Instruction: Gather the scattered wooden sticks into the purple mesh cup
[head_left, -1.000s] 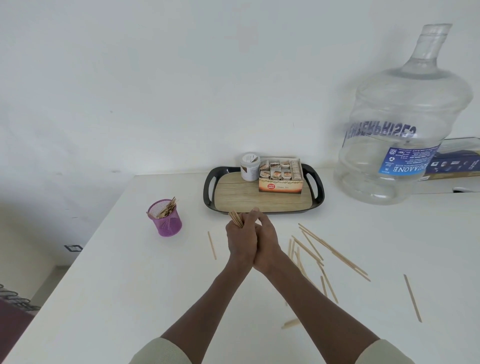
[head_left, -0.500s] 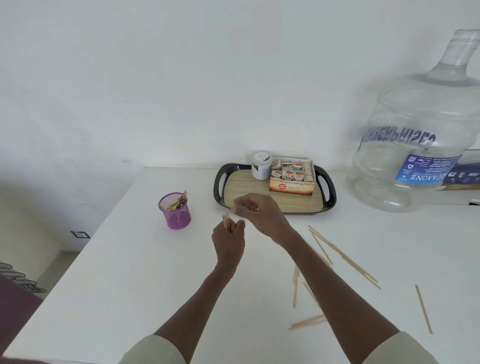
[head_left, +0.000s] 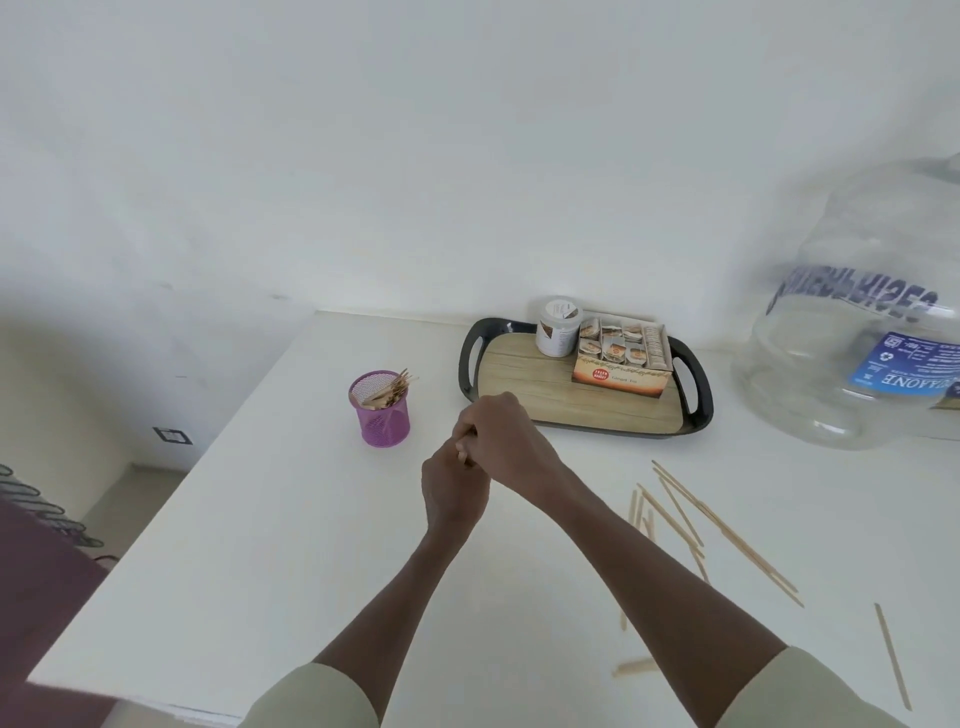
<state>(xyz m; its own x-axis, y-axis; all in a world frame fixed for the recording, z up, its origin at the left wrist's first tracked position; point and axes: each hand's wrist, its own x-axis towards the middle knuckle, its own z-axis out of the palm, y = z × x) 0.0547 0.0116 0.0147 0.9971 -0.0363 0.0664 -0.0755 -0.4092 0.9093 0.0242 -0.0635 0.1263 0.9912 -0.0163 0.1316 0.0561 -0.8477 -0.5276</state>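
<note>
A small bundle of thin wooden sticks (head_left: 462, 453) is clasped between the left hand (head_left: 453, 493) and the right hand (head_left: 497, 435), both grips curled closed around it above the white counter (head_left: 270, 545). The purple mesh cup (head_left: 383, 409), already holding sticks, is seen just left of the hands, while loose pale wooden sticks (head_left: 722, 525) are scattered to the right.

The table (head_left: 260, 545) looks smooth, matt white. The cup (head_left: 385, 415) is purple mesh, the sticks (head_left: 727, 535) pale wood, the bottle (head_left: 852, 364) clear glossy plastic, the tray (head_left: 696, 410) wood-grained with a glossy black rim.

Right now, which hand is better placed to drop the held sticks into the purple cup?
Left. The left hand lies nearer the purple mesh cup, which stands to its left; the right hand crosses over it.
</note>
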